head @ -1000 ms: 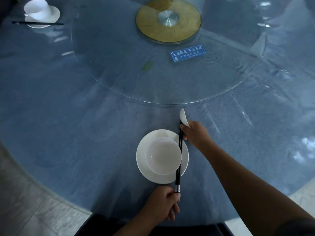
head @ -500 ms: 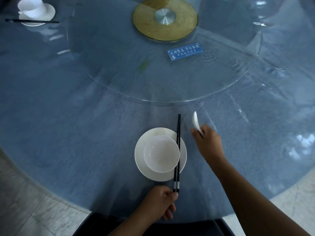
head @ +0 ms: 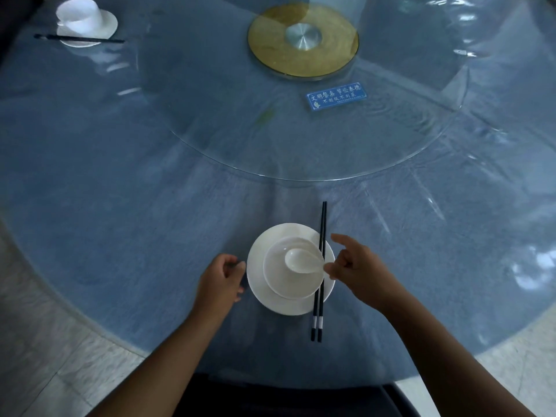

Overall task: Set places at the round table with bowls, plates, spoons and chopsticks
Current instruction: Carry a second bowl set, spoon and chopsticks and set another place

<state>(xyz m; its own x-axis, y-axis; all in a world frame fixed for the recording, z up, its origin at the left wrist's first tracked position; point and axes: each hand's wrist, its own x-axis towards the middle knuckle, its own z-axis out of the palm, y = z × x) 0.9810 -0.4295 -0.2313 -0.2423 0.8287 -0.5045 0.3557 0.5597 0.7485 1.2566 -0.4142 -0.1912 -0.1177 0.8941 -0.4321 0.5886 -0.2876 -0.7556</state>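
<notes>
Two slim black chopsticks (head: 322, 233) across round plate (head: 258, 293); glossy spoon (head: 296, 260) in bowl (head: 288, 288).

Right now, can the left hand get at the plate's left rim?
Probably yes. The left hand, loosely curled and holding nothing, is right beside the left rim of the plate with nothing between them. The chopsticks and the right hand pinching the spoon are on the other side.

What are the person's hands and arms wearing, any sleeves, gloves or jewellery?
Nothing visible. Both forearms are bare to the frame's edge, no sleeves. The left hand and right hand have no gloves, and no watch, bracelet or ring shows.
</notes>
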